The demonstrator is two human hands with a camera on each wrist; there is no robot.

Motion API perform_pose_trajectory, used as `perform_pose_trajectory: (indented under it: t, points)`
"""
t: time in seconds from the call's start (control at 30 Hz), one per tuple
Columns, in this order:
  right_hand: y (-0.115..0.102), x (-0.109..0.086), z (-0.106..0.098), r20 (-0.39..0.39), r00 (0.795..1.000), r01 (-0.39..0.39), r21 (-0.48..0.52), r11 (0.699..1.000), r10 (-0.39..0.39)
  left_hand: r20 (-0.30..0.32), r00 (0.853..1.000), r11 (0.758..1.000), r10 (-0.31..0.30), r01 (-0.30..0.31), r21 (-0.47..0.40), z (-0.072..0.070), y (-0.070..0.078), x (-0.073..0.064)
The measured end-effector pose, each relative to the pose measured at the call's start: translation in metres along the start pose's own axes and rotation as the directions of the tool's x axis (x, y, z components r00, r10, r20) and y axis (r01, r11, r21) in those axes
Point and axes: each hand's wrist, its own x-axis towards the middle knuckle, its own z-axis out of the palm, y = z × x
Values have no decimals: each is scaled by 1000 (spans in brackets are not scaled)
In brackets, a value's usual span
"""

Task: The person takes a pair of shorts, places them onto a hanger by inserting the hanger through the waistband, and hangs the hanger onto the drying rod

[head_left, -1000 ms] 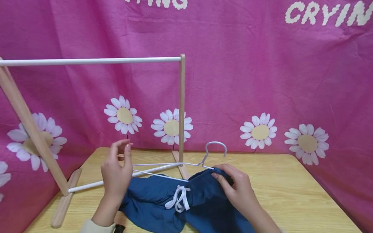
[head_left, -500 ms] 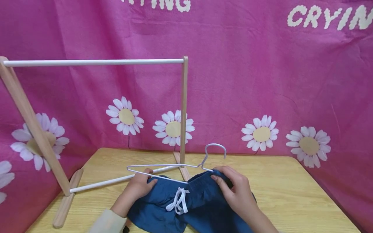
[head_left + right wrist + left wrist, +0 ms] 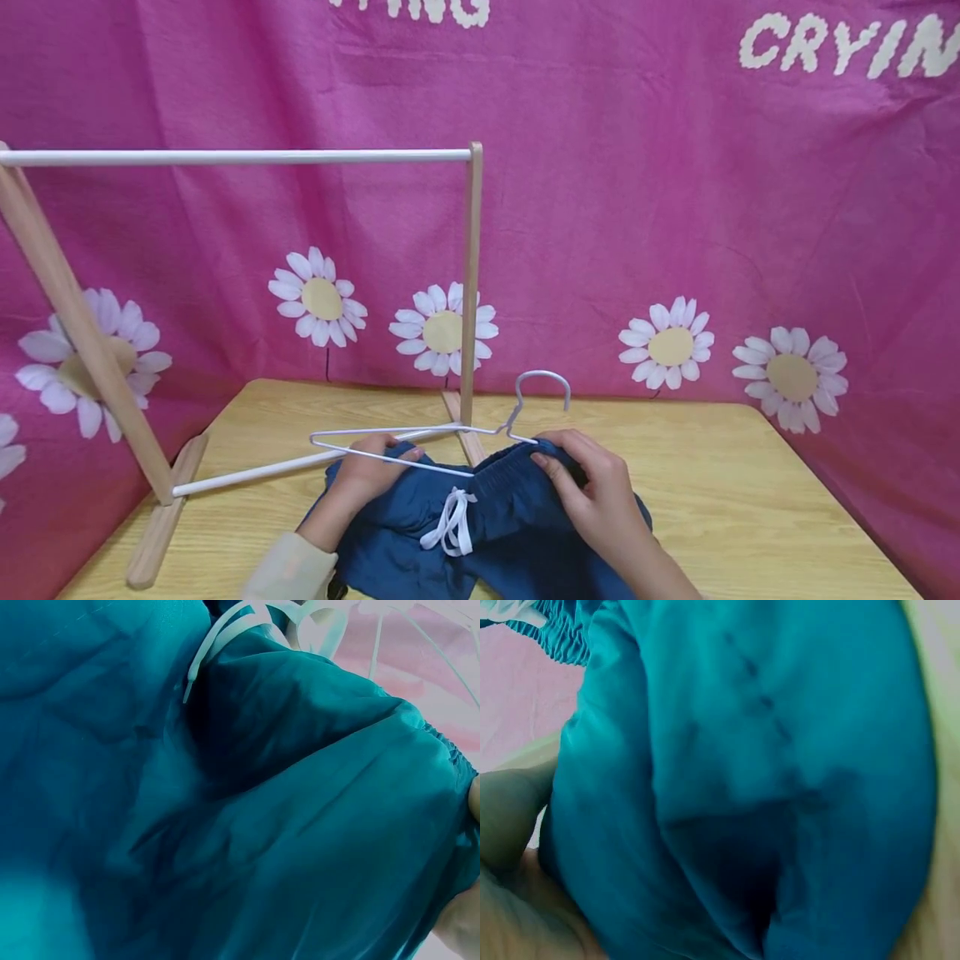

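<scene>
Both hands (image 3: 367, 479) (image 3: 597, 479) apart, thumbs (image 3: 552, 468) inward

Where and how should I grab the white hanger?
Probably pinch the hanger by its hook, coming from above: the hook stands up clear of the blue shorts, while the hanger's right end disappears into the waistband.

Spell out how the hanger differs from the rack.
The hanger is thin and pale all over, while the rack has thicker white bars set in wooden posts.
The hanger is topped by a curved hook, but the rack has a straight top bar.
The hanger is partly hidden inside the waistband of the blue shorts; the rack stands on the table.
Both have pale, straight bars.
</scene>
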Motion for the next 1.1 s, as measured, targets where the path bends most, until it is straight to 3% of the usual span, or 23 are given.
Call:
perform_pose_trajectory:
  t: [0.1,0.27,0.4,0.63,0.73,0.93,1.1]
  points:
    - [-1,1,0,-11,1000,17,-9,1000,-17,-17,999,999,-27,27,-17,-4,0,3]
    - [0,3,-2,-74,995,64,-26,998,-66,-113,993,991,-14,-1,-130,-15,-2,5]
    - [1,6,-7,-125,991,47,-54,997,-53,-162,987,974,-19,-18,-227,-30,-2,9]
    - [6,10,-16,-225,974,-67,-106,992,42,-232,969,893,-91,-23,-450,-55,-3,14]
    - [7,11,-17,-232,970,-97,-112,989,69,-273,956,870,-105,-44,-491,-60,-3,15]
    - [9,10,-17,-205,978,-62,-142,988,32,-319,940,838,-121,-76,-540,-64,-5,12]
    - [13,8,-18,-224,971,-126,-171,977,86,-324,934,779,-149,-91,-621,-67,-10,9]
